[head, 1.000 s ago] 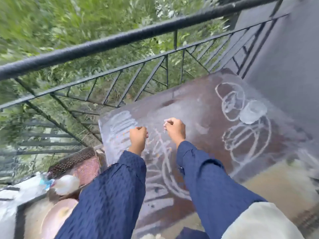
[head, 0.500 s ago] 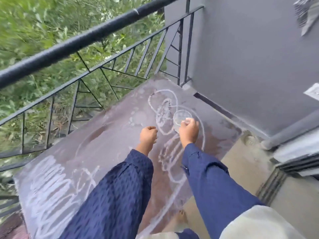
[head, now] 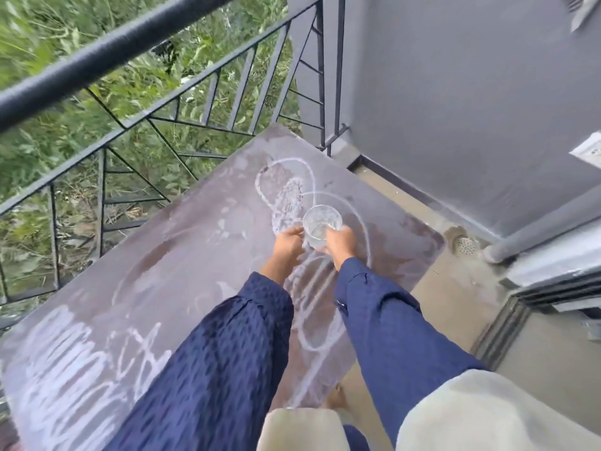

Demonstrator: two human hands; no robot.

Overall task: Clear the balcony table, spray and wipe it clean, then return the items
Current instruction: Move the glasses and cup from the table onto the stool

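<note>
Here, in the head view, we look down on the right grip (head: 341,244). Its fingers are curled round the near side of a clear glass (head: 322,219), so it is clamped on the glass. The glass stands upright with its mouth toward us. We cannot tell whether its base rests on the counter (head: 182,255) or hangs just above it.

The left grip (head: 287,244) sits just left of the glass, fingers bent toward its side. We cannot tell whether they touch the glass or hold it.

Both grips are over the far right part of the counter, which is brown and looks wet. White streaks (head: 289,196) loop across it just beyond the grips. More run back under the dark blue sleeves (head: 227,353), and there is a dense scribble well to the left of the left grip, at the near corner.

Beyond and left of the left grip, a dark railing (head: 130,50) runs along the counter's far edge, with greenery (head: 48,141) behind it. Beyond and right of the right grip rises a grey wall (head: 455,109). Right of that grip, past the counter's edge, a round drain (head: 465,245) is set in the floor (head: 455,294).
</note>
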